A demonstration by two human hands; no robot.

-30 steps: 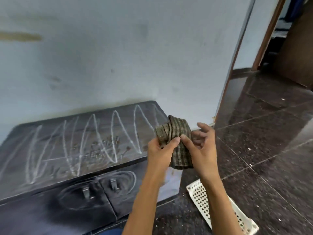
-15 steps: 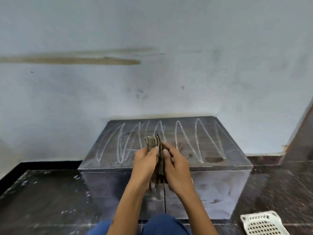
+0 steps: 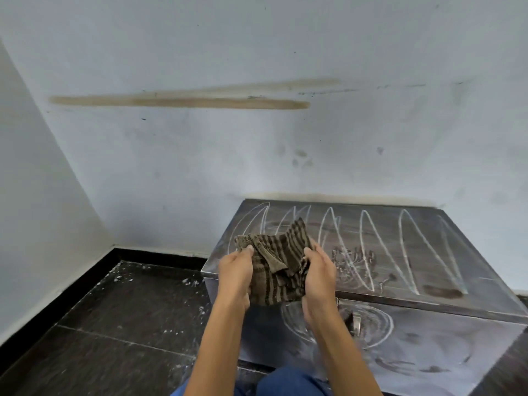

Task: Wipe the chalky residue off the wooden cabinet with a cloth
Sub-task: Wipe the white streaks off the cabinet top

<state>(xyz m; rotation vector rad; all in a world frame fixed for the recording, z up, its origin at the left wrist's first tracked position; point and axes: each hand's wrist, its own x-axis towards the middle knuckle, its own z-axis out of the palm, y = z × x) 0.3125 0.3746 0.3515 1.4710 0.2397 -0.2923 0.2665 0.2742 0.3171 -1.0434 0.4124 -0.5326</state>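
Head view: left hand [image 3: 236, 271] and right hand [image 3: 319, 270] both gripping striped cloth [image 3: 275, 262], held above chalk-marked cabinet [image 3: 400, 252]; chalk loops [image 3: 368, 247] unwiped.

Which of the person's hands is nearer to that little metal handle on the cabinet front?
Right. The right hand grips the cloth just above-left of the metal handle; the left hand holds the cloth's far side, further left.
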